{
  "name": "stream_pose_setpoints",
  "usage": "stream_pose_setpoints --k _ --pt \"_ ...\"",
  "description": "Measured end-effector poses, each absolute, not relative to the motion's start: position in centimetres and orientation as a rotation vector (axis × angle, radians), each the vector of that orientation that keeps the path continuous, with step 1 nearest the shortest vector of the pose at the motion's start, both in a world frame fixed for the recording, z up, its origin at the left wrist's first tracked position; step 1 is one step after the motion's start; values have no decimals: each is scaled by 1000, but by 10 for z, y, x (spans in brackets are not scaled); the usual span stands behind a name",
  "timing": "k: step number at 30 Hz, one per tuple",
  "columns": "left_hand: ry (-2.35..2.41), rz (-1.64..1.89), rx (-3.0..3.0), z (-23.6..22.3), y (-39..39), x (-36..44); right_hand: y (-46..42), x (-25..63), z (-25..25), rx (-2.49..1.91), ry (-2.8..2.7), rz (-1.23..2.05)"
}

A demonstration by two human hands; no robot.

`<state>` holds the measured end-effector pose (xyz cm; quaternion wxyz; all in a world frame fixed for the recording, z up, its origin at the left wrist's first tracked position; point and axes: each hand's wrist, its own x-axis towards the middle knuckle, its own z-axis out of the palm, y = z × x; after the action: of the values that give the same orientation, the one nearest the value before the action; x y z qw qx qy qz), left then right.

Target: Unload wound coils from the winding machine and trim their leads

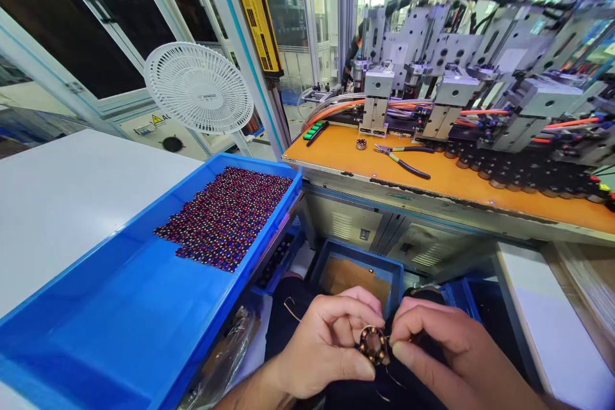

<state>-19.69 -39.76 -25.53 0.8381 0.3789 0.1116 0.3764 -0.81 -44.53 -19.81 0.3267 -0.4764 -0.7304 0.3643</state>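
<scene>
In the head view my left hand [331, 343] grips a small motor stator [373, 344] between thumb and fingers. It is a ring with copper windings around a round opening. At its right edge, the thumb and forefinger of my right hand [435, 346] are pinched together on what looks like a thin wire [389, 340]. Fine wire ends hang below the stator, and a loose copper-coloured wire [291, 309] sticks out left of my left hand. Both hands are above my lap in dark clothing.
To the left, a blue tray [120, 307] holds many small dark parts [230, 218]. Cutting pliers [406, 159] and another stator [361, 144] lie on the orange bench [336, 157], before a machine [446, 86]. A blue bin [396, 272] stands below. A white fan [199, 88] is behind the tray.
</scene>
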Motion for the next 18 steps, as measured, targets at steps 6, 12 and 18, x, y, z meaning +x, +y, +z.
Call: stream_pose_setpoints --k 6,12,18 --pt "220 768 750 -255 -396 -196 -440 7 -190 -1026 -2136 615" --pt "139 714 692 -261 -398 -192 -429 3 -179 -901 -2318 226" --pt "101 690 666 -261 -402 -193 -425 -1 -184 -808 -2383 286"
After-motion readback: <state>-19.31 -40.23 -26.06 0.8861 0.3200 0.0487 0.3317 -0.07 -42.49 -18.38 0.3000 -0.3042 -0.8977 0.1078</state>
